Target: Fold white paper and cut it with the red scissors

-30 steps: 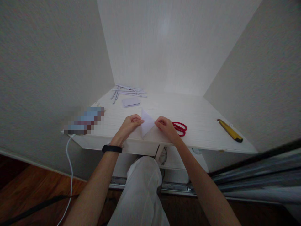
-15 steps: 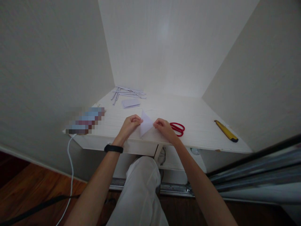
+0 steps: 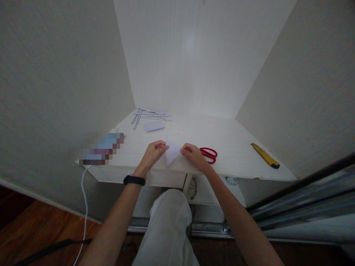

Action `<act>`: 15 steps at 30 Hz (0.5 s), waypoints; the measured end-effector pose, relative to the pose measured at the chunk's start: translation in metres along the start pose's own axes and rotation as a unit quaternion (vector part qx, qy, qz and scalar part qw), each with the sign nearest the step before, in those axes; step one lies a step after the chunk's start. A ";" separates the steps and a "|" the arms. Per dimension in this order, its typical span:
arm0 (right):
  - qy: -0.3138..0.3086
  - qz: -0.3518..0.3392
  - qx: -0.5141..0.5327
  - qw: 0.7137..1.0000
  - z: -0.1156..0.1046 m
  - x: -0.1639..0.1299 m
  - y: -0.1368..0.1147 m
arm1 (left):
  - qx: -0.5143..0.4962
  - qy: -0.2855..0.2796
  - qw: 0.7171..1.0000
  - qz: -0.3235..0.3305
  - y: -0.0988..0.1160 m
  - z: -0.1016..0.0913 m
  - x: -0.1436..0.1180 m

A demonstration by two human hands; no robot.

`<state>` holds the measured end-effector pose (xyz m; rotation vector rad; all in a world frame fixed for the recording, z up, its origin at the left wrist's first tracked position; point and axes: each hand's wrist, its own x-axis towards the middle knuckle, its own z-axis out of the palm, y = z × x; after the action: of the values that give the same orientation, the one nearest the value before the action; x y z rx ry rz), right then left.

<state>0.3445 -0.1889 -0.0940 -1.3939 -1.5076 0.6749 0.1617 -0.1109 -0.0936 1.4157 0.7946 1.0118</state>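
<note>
Pinching folded white paper (image 3: 172,152) between left grip (image 3: 154,152) and right grip (image 3: 193,153), over the counter (image 3: 233,138). Just right of the right grip, red scissors (image 3: 208,156); well farther right, a yellow cutter (image 3: 264,155). Beyond the left grip, a folded packet (image 3: 154,127) and thin white sticks (image 3: 152,114). Below the right grip, inside the open shelf (image 3: 206,193), apparent eyeglasses (image 3: 192,188) and a clear object (image 3: 231,181).

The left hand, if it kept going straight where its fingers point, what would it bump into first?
The white triangular piece of paper: the left hand is touching its edge. Past that, probably the right hand, though depth is unclear.
</note>
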 end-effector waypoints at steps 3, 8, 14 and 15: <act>-0.006 -0.003 -0.011 1.000 0.000 0.001 0.004 | 0.005 -0.005 1.000 -0.003 0.003 0.000 -0.001; -0.011 -0.004 -0.036 0.999 -0.001 0.000 0.006 | 0.015 -0.003 1.000 -0.006 0.003 0.001 -0.002; -0.019 0.000 -0.048 0.999 -0.001 -0.003 0.006 | 0.017 0.000 1.000 0.000 0.002 0.000 -0.001; -0.019 0.000 -0.049 0.999 -0.001 -0.003 0.006 | 0.016 -0.002 1.000 0.003 0.002 0.000 -0.001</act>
<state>0.3477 -0.1909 -0.0995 -1.4617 -1.5890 0.6383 0.1614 -0.1123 -0.0921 1.4464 0.8075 1.0044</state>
